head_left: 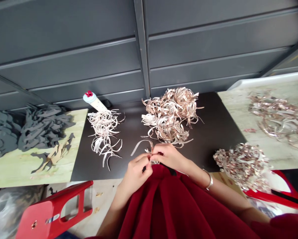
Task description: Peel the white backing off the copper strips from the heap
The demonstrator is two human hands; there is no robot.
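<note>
closed in a pinch on a curved strip (pixel 152 147), with left hand (pixel 139 169) and right hand (pixel 170 156) nearly touching. held at near edge of black table (pixel 131 126), just in front of red garment (pixel 163 205). set out beyond on same table: large shiny pile (pixel 173 113) near centre; smaller pale pile (pixel 101 127) at left, just in front of white bottle (pixel 97 103). worn on right wrist: bracelet (pixel 210 181).
</note>
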